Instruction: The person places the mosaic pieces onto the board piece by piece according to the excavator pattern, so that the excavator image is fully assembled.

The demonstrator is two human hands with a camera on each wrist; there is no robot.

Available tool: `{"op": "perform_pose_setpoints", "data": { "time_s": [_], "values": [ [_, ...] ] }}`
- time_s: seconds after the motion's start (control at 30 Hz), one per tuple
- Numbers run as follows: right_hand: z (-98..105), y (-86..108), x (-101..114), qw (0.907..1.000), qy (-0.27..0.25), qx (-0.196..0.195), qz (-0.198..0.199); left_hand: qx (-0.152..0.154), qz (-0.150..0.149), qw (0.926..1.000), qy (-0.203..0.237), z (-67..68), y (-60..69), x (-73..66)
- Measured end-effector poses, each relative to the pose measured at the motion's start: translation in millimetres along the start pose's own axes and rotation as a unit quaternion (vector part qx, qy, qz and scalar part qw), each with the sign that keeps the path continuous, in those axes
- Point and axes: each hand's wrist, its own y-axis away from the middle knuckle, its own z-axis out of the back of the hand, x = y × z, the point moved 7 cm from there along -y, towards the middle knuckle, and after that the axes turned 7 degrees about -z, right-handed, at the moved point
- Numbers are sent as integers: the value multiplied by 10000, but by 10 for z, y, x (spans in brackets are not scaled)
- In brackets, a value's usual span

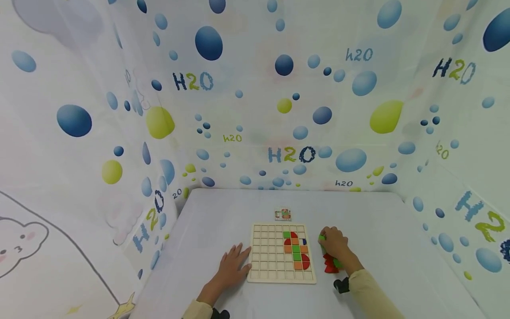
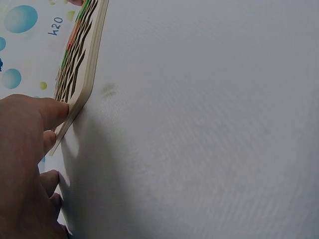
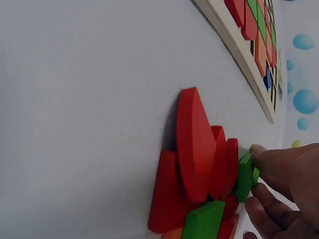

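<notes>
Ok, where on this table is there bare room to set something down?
The table is bare left of the left hand, right of the right hand, and beyond the small card. The board has free left columns too. It is crowded at the coloured pieces on the board's right and the loose pieces by the right hand.

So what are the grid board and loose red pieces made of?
Grid board: probably matte, unpainted wood; its pale edge shows thin layered lines, like plywood.
Loose red pieces: perhaps painted wood, though plastic is possible; their faces look smooth and evenly coloured.
</notes>
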Motion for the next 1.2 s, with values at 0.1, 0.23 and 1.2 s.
{"op": "perform_pose_setpoints", "data": {
  "time_s": [0.1, 0.23, 1.2],
  "values": [
    [-12, 31, 65, 9998, 107, -120, 108, 21, -52, 10000, 38, 15, -8, -14],
    [-6, 158, 255, 9982, 110, -390, 448, 148, 50, 9998, 74, 21, -12, -25],
    [-410, 681, 1001, 9636, 315, 80, 2655, 169, 72, 9998, -30, 39, -17, -19]
  ]
}}
